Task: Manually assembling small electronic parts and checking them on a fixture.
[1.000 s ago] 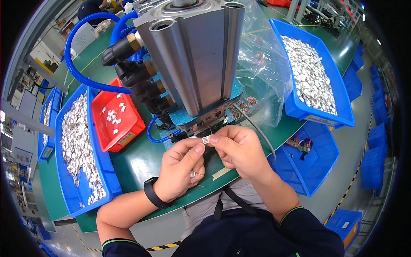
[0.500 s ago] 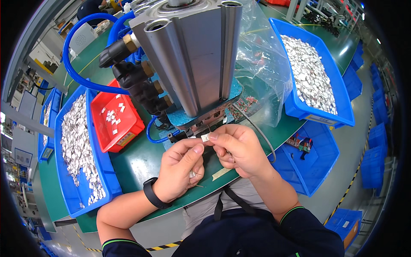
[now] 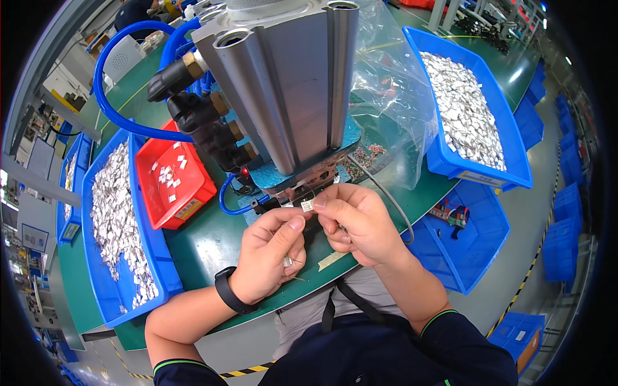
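My right hand (image 3: 357,222) pinches a small white block-shaped resistor (image 3: 308,205) with thin wire leads between thumb and forefinger. It is held at the front of the press (image 3: 286,103), a tall grey metal cylinder block over a blue base; one lead points up toward the press's lower jaws. My left hand (image 3: 270,254) is closed, its forefinger reaching to the left side of that resistor. More white resistors (image 3: 288,262) show in its curled fingers, with a lead sticking out below. How many it holds is hidden.
A red bin (image 3: 205,186) with a few white parts and a blue bin (image 3: 168,273) heaped with them stand left. Another full blue bin (image 3: 515,174) is at right, above a lower blue bin (image 3: 479,251) holding a circuit board. Blue hoses (image 3: 106,96) and a grey cable (image 3: 396,202) run from the press.
A small red light now shows on the left of the press, beside the black fittings. The press's top has shifted slightly left in view. Both hands keep nearly the same pose.
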The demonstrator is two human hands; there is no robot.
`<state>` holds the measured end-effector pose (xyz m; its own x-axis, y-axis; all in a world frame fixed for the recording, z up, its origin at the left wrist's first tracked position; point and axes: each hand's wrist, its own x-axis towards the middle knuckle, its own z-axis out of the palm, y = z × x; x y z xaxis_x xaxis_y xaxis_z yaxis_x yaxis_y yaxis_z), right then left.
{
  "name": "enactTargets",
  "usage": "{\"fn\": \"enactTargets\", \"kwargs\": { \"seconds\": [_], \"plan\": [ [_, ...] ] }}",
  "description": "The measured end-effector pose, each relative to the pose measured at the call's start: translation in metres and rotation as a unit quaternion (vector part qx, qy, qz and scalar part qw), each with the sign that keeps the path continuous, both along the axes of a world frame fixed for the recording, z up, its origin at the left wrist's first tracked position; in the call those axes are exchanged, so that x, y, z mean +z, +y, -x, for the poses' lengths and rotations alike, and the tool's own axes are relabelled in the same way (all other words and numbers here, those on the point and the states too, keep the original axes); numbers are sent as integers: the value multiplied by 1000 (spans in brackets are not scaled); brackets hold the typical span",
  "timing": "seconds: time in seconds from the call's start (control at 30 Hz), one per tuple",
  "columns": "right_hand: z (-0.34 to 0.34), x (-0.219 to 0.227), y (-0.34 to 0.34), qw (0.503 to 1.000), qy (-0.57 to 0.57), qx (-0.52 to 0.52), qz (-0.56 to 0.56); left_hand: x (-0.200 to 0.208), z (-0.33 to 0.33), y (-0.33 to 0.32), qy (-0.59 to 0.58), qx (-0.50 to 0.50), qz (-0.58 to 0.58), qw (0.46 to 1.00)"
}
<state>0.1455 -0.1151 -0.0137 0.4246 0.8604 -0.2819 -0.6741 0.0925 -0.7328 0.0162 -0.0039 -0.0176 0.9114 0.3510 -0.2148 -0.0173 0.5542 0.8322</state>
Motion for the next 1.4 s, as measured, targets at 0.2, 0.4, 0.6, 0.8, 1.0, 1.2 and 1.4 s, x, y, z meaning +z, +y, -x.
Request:
{"fn": "enactTargets", "kwargs": {
  "seconds": [0.2, 0.4, 0.6, 0.8, 1.0, 1.2, 1.4],
  "plan": [
    [3, -5, -5, 1000, -7, -9, -17, -2, 4, 2, 6, 0, 19, 1000],
    [7, -13, -7, 999, -12, 13, -38, -2, 5, 1, 4, -14, 6, 1000],
    [7, -10, -7, 999, -9, 23, -30, -4, 4, 2, -1, -22, -7, 1000],
    [3, -6, -12, 998, 51, 35, -4, -2, 4, 0, -14, -26, 2, 1000],
    [5, -2, -11, 994, -34, 96, 40, -1, 4, 1, -17, -42, -7, 999],
    [13, 4, -3, 992, -99, 80, 0, -2, 4, 2, -7, -42, -9, 999],
    [18, -11, 4, 984, -158, 75, -28, 0, 5, 1, -12, -72, -59, 996]
  ]
}}
